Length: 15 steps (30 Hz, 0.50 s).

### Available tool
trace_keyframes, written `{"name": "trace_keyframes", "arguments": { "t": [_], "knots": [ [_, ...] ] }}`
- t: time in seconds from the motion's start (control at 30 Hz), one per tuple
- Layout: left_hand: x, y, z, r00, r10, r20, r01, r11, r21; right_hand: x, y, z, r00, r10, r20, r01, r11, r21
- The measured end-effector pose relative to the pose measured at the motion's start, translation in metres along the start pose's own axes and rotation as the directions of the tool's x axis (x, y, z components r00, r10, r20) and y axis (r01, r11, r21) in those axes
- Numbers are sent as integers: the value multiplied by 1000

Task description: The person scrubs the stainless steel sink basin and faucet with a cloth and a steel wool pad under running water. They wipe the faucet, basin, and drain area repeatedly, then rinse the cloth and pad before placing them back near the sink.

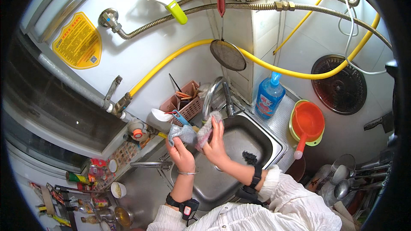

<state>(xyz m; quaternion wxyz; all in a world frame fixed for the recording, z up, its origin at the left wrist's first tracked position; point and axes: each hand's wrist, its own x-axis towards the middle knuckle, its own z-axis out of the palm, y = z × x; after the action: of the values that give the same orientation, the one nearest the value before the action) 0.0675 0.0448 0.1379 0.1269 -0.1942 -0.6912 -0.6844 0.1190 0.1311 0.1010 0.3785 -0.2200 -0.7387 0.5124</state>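
Observation:
My left hand [181, 157] pinches a grey-blue knitted cloth [181, 134] between thumb and fingers. In my right hand [216, 146] is a fuzzy pinkish-grey cloth [205, 134], with my fingers laid along its right side. Both cloths are held up close together over the back left part of a stainless steel sink [205, 183]. Just behind them rises a curved chrome faucet [208, 96], its spout end partly hidden by the pinkish cloth. A black scrubbing pad [249, 158] lies on the right side of the basin.
A pink utensil basket [192, 109] and a white scoop [159, 115] stand behind the sink. On the right are a blue detergent bottle [269, 99] and an orange dipper [307, 122] in a green basin [293, 122]. A small bowl [118, 190] sits at left, near several jars.

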Motion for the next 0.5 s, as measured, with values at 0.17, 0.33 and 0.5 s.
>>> {"name": "trace_keyframes", "arguments": {
  "t": [0.17, 0.33, 0.5],
  "knots": [
    [-3, -1, -8, 998, -50, 45, 50, 999, -2, 20, 24, 19, 999, -53, -6, 53, 976, 211],
    [-8, -3, -7, 996, -73, 51, 73, 997, -2, 18, 37, 29, 994, -85, -75, 107, 915, 388],
    [-10, -7, -5, 993, -115, 29, 117, 991, -67, 18, 39, 32, 977, -80, -198, 143, 933, 330]
  ]
}}
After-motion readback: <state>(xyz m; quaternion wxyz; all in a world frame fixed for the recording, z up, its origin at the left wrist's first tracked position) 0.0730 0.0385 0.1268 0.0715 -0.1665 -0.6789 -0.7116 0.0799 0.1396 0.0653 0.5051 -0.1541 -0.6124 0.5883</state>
